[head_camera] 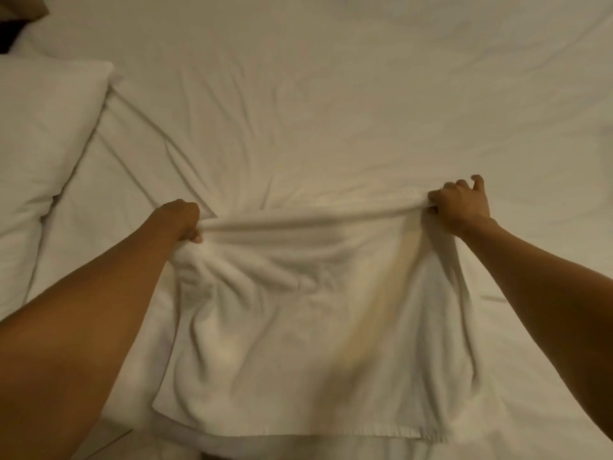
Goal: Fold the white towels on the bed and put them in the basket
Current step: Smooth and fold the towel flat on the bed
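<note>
A white towel (298, 327) lies spread over the near part of the bed, wrinkled, its near hem running along the bottom of the view. My left hand (182, 220) grips the towel's far edge at its left corner. My right hand (459, 204) grips the same far edge at its right corner, little finger sticking up. The edge between the two hands is pulled taut and lifted slightly off the sheet. No basket is in view.
The bed's white sheet (331, 94) stretches away, creased toward the towel. A white pillow (43, 144) lies at the left. A dark patch of room (10, 34) shows at the top left corner.
</note>
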